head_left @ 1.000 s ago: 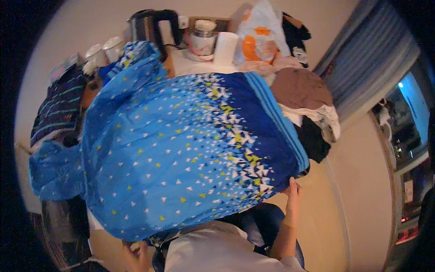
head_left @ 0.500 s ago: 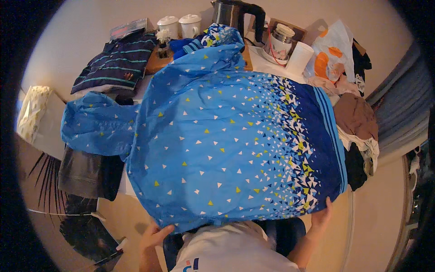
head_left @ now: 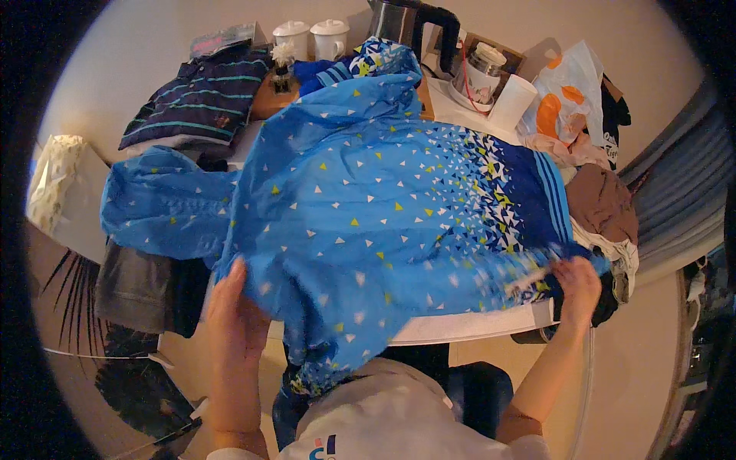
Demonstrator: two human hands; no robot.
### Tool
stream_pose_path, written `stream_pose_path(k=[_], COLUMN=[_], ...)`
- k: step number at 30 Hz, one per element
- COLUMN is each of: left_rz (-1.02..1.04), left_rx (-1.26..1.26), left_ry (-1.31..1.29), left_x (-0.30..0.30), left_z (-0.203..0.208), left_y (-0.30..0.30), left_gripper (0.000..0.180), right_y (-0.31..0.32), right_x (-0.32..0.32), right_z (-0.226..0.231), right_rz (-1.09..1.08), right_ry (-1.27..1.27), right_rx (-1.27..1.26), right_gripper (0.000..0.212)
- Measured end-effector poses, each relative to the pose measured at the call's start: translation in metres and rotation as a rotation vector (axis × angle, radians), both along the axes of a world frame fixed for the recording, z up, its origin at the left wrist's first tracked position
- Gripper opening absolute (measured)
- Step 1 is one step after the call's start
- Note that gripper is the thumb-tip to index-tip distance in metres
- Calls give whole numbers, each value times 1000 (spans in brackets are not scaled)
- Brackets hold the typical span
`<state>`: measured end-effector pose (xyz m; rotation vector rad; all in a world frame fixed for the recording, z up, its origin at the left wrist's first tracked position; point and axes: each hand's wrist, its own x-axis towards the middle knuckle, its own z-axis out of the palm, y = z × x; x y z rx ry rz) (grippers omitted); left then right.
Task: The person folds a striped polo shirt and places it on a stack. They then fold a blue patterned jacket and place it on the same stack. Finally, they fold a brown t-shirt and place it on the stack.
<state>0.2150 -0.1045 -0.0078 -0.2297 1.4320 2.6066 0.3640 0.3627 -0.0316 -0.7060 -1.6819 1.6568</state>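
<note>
A light blue hooded jacket (head_left: 345, 199) with scattered small triangles and a dark blue hem lies spread over the table, its hood (head_left: 165, 203) toward the left. One sleeve reaches to the far side; the near sleeve (head_left: 322, 364) droops over the front edge onto my lap. At the jacket's near left corner, my left hand (head_left: 238, 322) grips the cloth by the shoulder, some fingers hidden behind it. My right hand (head_left: 576, 287) is closed on the near corner of the hem, lifting that edge, which is smeared by motion.
A folded striped dark polo shirt (head_left: 199, 100) lies far left, grey folded clothes (head_left: 134, 287) below the hood. Behind stand lidded white mugs (head_left: 330, 38), a kettle (head_left: 395, 21), a glass jar (head_left: 479, 77) and a white cup (head_left: 514, 100). Brown clothing (head_left: 606, 203) and a plastic bag (head_left: 567, 92) sit right.
Both hands have moved up and away from me, bringing the jacket's near edge over the table. The white table edge now shows beneath it, and the near sleeve hangs down.
</note>
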Motion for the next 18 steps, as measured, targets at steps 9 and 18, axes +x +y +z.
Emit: stream_pose_path(k=[9,18], left_rz=[-164,-107], left_rx=[82,123], left_ry=[-158,-150], left_x=[-24,-31], left_z=[-27,-38], left_y=[-5,-5], left_gripper=[30,27], right_y=[-166,-267], right_x=[5,-68], right_z=[28,-74], right_rz=[1398,1829], right_ry=[-160,-507], right_rx=[278,-11], right_gripper=[36,48])
